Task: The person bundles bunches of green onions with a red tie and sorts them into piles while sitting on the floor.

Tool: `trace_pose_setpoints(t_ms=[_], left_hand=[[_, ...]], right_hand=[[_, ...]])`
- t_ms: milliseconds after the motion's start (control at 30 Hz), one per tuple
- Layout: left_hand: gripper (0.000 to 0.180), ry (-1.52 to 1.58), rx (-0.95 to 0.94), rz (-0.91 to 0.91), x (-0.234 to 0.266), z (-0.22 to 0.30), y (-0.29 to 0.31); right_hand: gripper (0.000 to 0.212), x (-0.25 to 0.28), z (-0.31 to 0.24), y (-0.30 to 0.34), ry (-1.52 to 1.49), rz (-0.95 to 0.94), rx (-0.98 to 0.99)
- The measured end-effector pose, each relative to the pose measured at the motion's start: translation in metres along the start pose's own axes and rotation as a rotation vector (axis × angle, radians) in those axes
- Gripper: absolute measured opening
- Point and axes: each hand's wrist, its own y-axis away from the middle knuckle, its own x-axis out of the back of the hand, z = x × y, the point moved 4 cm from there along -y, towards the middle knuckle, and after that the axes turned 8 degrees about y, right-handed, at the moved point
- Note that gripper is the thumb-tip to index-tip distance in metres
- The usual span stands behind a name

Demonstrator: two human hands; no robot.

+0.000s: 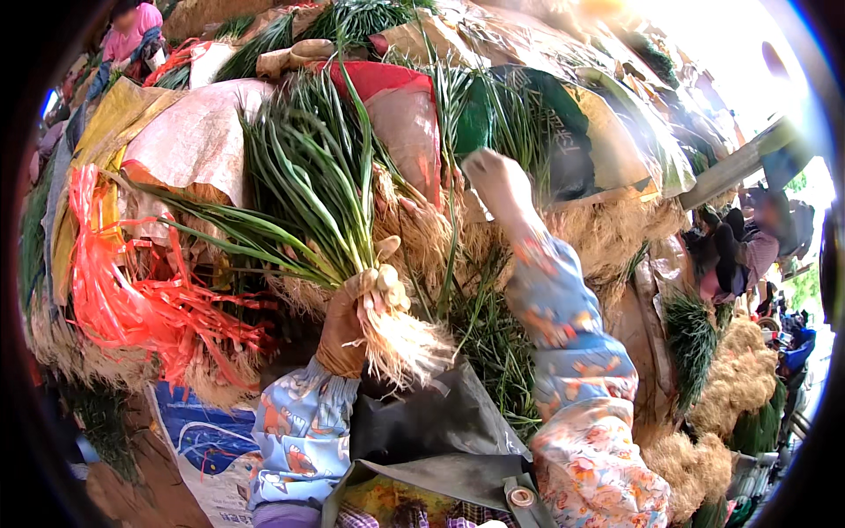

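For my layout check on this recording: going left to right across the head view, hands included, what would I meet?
Red plastic strips → left hand, closed around a green onion bunch → right hand → tan root clumps near the right side.

The camera sits on the person's head, looking down and forward. It sees wide and round, with the left hand and right hand near.
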Motion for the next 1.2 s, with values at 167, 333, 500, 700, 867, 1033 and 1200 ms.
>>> trace_pose_setpoints(t_ms=[167,333,500,700,867,1033,1200], left_hand=[[0.035,-0.039,-0.098,0.009,-0.013,0.026,0.007],[0.019,-0.293,-0.078,0.333,0.004,0.013,0.001],[0.018,-0.407,0.071,0.339,0.028,0.004,-0.001],[0.024,-0.253,0.174,0.28,0.022,-0.001,0.004],[0.026,-0.257,0.076,0.374,0.009,0.003,0.007],[0.021,-0.369,0.054,0.525,0.013,0.007,0.01],[0.019,-0.454,-0.039,0.507,0.016,0.007,0.004]], right_hand=[[0.024,-0.044,-0.023,-0.066,0.004,-0.355,0.07],[0.012,0.004,-0.034,0.029,-0.174,-0.053,0.474],[0.035,-0.03,-0.069,0.102,-0.895,-0.272,-0.211],[0.03,-0.056,-0.08,0.109,-1.791,-0.855,-0.306],[0.013,-0.046,-0.097,0.116,-1.58,-0.724,-0.529],[0.012,-0.035,-0.103,0.124,-1.114,-0.354,-0.412],[0.019,-0.048,-0.096,0.117,-0.874,-0.134,-0.369]])
